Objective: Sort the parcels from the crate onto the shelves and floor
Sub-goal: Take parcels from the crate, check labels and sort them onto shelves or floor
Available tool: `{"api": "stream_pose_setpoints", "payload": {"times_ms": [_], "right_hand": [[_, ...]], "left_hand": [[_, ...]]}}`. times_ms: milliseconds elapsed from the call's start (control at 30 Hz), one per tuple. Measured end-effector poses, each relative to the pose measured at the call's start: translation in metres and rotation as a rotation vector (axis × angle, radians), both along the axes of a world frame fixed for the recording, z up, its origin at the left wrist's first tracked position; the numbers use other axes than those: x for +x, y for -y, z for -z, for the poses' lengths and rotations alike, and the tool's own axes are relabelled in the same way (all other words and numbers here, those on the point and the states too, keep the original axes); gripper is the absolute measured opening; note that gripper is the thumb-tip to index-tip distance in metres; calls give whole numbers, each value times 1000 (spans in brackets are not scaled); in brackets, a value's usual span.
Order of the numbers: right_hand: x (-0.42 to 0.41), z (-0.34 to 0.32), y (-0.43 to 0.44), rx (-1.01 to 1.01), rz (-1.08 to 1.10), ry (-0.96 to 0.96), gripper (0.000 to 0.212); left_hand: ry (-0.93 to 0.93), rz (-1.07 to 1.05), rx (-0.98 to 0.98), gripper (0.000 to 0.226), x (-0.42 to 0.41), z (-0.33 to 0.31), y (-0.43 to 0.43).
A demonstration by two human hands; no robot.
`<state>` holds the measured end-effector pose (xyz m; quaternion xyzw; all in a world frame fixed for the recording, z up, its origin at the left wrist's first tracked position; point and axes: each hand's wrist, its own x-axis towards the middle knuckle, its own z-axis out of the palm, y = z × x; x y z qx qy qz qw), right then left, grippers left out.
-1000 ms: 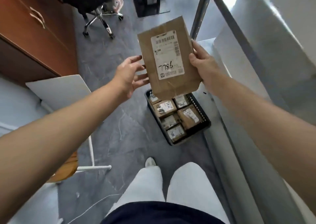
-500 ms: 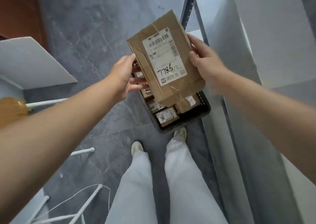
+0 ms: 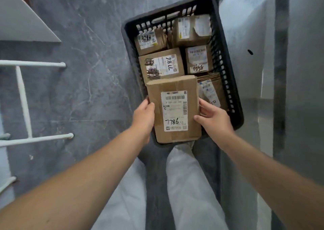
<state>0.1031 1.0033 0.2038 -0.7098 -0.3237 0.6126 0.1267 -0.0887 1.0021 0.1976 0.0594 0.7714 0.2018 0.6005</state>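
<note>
Since the grey tiled floor (image 3: 91, 89) takes up most of the view, I'll start there. It carries everything here, with a metal shelf unit (image 3: 245, 93) running down its right edge, which I'd guess is where a lot of this stuff ends up. The black slatted crate (image 3: 129, 51) sits on the floor right beside that shelf, probably parked there so sorting is just a short reach. A white wire rack (image 3: 22, 98) pokes in along the floor's left edge, well apart from the crate.

The crate is pretty full, so the job looks barely started. Brown parcels are packed label-up, which makes the handwritten numbers easy to read. One labelled box (image 3: 161, 65) sits against the crate's left wall, a smaller one (image 3: 197, 59) against the right wall, and some flat envelopes (image 3: 210, 91) stand on edge by the near right corner.

The parcel marked 7786 (image 3: 173, 108) is over the crate's near left corner, label facing up at the camera and its near edge overlapping the rim. I can't tell if it's resting on anything below.

The left hand (image 3: 142, 117) is clamped on its left edge, fingers tucked behind. The right hand (image 3: 213, 119) grips the right edge with thumb on the face. Two hands keep it flat and readable, I reckon.
</note>
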Motion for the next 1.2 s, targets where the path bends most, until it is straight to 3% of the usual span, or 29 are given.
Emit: {"api": "stream_pose_setpoints", "payload": {"times_ms": [100, 233, 367, 567, 767, 933, 1100, 1200], "right_hand": [[-3, 40, -3, 16, -52, 87, 61], [-12, 77, -6, 65, -279, 240, 47], [-32, 108, -2, 76, -466, 448, 43], [-52, 132, 1, 174, -404, 489, 70], [-46, 148, 17, 163, -700, 495, 108], [-55, 154, 10, 78, -1153, 619, 89], [-68, 163, -9, 28, -1209, 601, 55], [-62, 154, -15, -8, -1234, 587, 70]], "left_hand": [[-39, 59, 0, 35, 7, 35, 2], [-158, 251, -6, 40, 10, 77, 5], [-257, 420, -117, 51, 17, 105, 5], [-240, 425, -125, 90, 36, 112, 11], [-453, 769, -109, 117, 52, 118, 35], [-380, 931, -229, 94, 60, 142, 27], [-228, 854, -315, 90, 47, 155, 14], [-218, 877, -224, 72, 34, 148, 16]]}}
